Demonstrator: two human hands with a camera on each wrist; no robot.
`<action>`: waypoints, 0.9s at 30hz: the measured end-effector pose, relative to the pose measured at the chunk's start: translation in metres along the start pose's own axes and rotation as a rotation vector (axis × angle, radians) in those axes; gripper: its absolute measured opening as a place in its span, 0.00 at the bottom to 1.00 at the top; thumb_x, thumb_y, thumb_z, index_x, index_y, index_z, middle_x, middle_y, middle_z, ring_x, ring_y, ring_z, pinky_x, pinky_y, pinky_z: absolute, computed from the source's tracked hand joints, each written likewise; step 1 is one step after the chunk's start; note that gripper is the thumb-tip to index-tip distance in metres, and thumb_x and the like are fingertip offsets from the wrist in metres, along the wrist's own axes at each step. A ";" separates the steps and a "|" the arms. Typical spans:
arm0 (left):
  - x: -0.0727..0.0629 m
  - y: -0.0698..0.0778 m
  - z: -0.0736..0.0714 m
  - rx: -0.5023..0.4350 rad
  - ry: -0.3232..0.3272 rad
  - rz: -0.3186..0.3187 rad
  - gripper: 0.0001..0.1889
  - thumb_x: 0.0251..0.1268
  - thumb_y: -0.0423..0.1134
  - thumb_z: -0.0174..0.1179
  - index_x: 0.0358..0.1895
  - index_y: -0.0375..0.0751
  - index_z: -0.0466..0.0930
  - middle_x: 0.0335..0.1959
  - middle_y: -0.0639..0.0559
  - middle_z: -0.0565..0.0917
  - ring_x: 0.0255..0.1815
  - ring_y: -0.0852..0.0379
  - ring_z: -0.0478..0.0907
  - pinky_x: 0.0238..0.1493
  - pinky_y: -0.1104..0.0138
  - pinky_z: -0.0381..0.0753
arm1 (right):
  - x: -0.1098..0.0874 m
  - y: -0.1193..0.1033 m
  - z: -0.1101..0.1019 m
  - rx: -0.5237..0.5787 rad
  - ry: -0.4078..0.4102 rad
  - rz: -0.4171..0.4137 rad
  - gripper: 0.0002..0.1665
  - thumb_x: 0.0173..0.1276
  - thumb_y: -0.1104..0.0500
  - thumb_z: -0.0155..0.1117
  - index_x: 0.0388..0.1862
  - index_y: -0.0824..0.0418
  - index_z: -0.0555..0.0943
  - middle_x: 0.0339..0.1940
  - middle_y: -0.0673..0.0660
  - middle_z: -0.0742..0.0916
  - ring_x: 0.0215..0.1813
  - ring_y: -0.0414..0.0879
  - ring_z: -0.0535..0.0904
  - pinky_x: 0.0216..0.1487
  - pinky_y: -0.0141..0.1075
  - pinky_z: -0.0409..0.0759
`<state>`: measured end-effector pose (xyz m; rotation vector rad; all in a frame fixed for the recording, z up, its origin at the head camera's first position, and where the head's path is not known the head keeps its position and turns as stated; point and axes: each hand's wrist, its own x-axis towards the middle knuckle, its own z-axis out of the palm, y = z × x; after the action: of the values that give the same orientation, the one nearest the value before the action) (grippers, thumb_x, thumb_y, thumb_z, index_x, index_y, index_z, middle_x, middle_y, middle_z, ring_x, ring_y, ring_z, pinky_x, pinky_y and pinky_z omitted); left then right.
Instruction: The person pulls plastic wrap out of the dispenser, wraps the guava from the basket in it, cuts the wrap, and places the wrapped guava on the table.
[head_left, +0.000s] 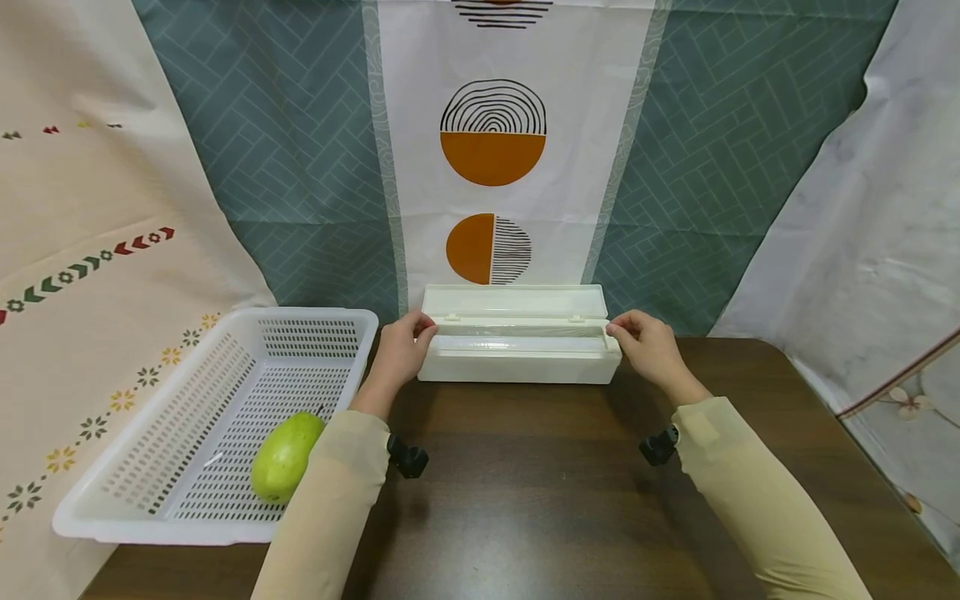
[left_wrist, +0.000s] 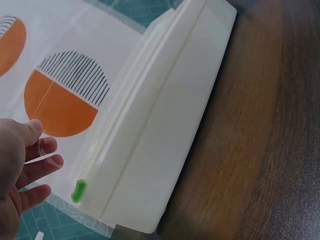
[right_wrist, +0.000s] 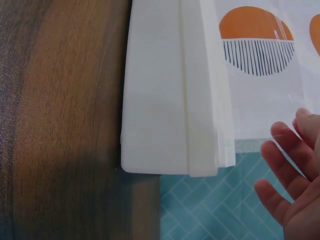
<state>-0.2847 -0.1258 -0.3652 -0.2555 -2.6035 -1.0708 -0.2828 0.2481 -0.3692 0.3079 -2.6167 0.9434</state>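
A white plastic wrap dispenser [head_left: 517, 369] sits at the far edge of the table, its lid [head_left: 513, 298] tipped back and a roll [head_left: 517, 343] inside. With thumb and fingertips, my left hand [head_left: 397, 354] pinches the clear plastic wrap at the box's left end. At the right end my right hand [head_left: 652, 346] pinches the other side of the wrap. Thin, see-through film shows faintly at the left fingers [left_wrist: 42, 167] and near the right thumb [right_wrist: 304, 114]. A green slider [left_wrist: 79, 191] shows on the dispenser in the left wrist view.
To the left stands a white slotted basket [head_left: 326, 314] holding a green pear-like fruit [head_left: 285, 457], partly behind my left sleeve. Patterned cloth [head_left: 315, 167] hangs right behind the dispenser. The brown wooden table [head_left: 540, 500] extends in front of the dispenser.
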 end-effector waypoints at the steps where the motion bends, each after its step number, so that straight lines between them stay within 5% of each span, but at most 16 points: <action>1: 0.000 0.000 0.000 -0.001 0.003 0.003 0.08 0.68 0.38 0.56 0.41 0.37 0.78 0.38 0.41 0.84 0.41 0.46 0.78 0.50 0.54 0.76 | 0.000 0.000 0.000 0.001 0.002 -0.003 0.13 0.71 0.55 0.57 0.40 0.65 0.80 0.37 0.62 0.87 0.34 0.49 0.76 0.33 0.35 0.73; 27: 0.001 0.004 -0.002 0.005 0.027 0.019 0.08 0.67 0.37 0.56 0.41 0.36 0.78 0.37 0.41 0.85 0.38 0.47 0.77 0.46 0.55 0.76 | 0.003 -0.006 -0.005 0.015 -0.008 0.030 0.15 0.72 0.54 0.55 0.42 0.65 0.80 0.38 0.62 0.87 0.36 0.50 0.75 0.35 0.36 0.73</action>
<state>-0.2835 -0.1244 -0.3606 -0.2625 -2.5749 -1.0535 -0.2827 0.2461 -0.3606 0.2772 -2.6299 0.9740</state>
